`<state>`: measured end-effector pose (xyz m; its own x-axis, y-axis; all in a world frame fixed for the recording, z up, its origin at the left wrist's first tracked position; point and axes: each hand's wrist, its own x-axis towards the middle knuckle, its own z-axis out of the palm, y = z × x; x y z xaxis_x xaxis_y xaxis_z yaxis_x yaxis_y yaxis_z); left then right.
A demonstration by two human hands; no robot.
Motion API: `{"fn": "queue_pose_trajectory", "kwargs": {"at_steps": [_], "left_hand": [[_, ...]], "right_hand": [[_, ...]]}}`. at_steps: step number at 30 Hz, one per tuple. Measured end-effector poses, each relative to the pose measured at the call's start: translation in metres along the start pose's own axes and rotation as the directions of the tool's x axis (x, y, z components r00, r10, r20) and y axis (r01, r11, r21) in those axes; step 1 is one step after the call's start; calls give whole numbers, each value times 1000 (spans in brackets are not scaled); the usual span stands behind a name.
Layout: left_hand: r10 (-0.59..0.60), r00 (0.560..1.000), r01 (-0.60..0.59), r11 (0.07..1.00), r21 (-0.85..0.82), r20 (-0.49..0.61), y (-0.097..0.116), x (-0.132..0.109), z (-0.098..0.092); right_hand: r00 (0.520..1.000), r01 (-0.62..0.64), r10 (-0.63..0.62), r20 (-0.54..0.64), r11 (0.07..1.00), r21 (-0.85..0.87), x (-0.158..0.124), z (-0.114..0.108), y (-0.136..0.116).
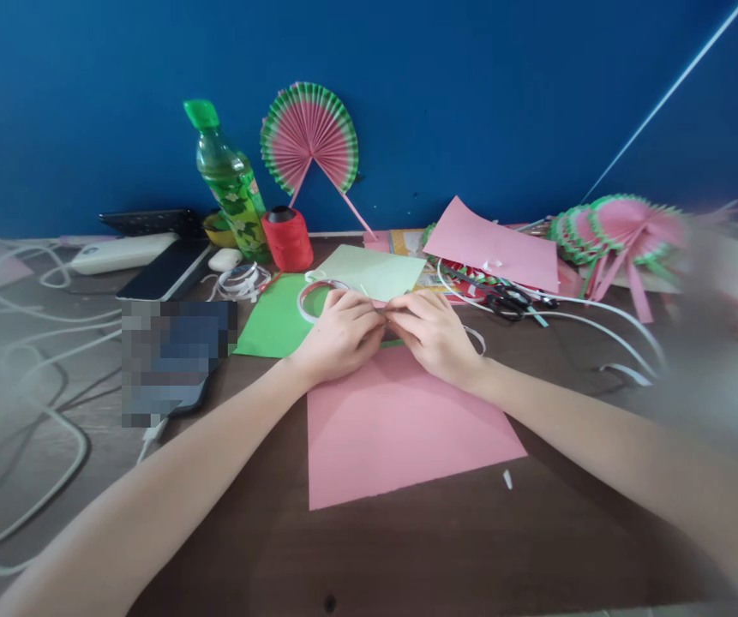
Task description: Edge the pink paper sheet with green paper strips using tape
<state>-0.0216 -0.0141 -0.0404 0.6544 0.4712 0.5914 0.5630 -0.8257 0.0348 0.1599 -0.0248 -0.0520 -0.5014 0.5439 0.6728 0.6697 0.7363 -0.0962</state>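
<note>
Left hand (346,334) and right hand (436,338) sit close together mid-frame, fingers curled in, tho I can't tell if they're actually pinching anything. The pink paper sheet (400,428) runs from right under them toward the lower centre. Looks light and thin, probably creases easily, so I'd grab it by the edges. Green paper sheet (272,321) is left of centre, pleated watermelon-coloured fan (309,128) up top
</note>
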Motion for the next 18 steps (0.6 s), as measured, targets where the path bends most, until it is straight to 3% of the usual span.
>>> {"fn": "queue_pose_trajectory", "kwargs": {"at_steps": [18], "left_hand": [[-1,1000,0,1000,22,17,0,1,0]], "right_hand": [[998,66,-63,25,991,-121,2,-2,-2]]}}
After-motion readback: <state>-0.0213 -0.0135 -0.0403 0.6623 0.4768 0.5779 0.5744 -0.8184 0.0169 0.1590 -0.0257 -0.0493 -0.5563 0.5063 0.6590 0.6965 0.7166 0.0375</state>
